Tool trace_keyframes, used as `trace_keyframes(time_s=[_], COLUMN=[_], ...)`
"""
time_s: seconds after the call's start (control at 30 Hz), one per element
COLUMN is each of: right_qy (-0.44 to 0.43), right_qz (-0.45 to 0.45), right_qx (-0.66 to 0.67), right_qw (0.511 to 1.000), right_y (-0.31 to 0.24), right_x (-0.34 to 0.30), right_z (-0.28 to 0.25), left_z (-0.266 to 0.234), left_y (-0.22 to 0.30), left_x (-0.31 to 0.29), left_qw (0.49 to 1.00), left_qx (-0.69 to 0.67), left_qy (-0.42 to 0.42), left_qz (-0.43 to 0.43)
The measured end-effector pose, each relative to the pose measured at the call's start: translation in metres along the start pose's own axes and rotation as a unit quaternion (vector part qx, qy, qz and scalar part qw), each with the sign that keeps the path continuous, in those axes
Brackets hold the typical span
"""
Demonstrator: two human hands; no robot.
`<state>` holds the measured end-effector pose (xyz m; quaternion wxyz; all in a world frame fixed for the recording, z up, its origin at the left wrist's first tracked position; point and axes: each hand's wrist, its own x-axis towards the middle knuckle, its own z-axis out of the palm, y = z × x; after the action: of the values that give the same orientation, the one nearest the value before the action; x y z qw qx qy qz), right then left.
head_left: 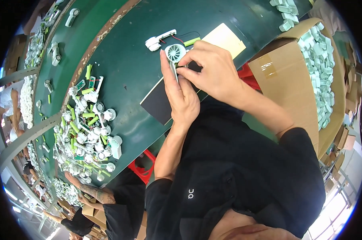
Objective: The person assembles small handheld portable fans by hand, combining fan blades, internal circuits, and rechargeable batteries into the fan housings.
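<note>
My left hand [180, 96] is wrapped along the handle of a small handheld fan with a pale round grille [175, 53], held over the green table. Thumb and finger of my right hand [215, 66] are pinched together at the fan's handle, just below the grille. What they grip there is too small to make out. Beyond my hands lies a white fan inner part [153, 43] with red and black wires. A yellow-green cylindrical battery [192, 41] rests just right of the grille. Beneath my left wrist is a black mat [157, 103].
A heap of white fan parts [85, 138] with green batteries covers the table's left. Yellow sheets [225, 40] lie at the far right. A cardboard box [287, 76] of pale green housings [317, 72] stands right. Red stools [143, 167] and a co-worker's tattooed arm [97, 193] are nearby.
</note>
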<state>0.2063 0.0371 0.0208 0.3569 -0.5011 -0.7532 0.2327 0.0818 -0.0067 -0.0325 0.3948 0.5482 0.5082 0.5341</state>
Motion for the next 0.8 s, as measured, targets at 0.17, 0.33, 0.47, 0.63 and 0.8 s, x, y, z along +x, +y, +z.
trace_keyframes(time_s=[0.17,0.33,0.47,0.63,0.8], right_qy=[0.129,-0.041,-0.112,-0.104,-0.091], right_qz=[0.038,-0.017,-0.121,-0.111,-0.1], right_qx=[-0.047,0.11,0.089,0.087,0.115], right_qw=[0.99,0.993,0.982,0.985,0.984], right_y=[-0.01,0.017,0.007,0.008,0.008], right_x=[0.012,0.009,0.005,-0.003,-0.005], right_z=[-0.025,-0.051,-0.049,-0.023,-0.019], left_z=[0.0,-0.015,-0.012,-0.008,-0.011], left_y=[0.024,0.034,0.03,0.027,0.028], left_x=[-0.006,0.0,-0.001,-0.003,-0.003], left_qw=[0.979,0.942,0.945,0.967,0.966], left_qx=[-0.174,-0.287,-0.285,-0.23,-0.221], left_qy=[0.021,-0.035,-0.03,-0.031,-0.005], left_qz=[-0.101,-0.17,-0.16,-0.107,-0.135])
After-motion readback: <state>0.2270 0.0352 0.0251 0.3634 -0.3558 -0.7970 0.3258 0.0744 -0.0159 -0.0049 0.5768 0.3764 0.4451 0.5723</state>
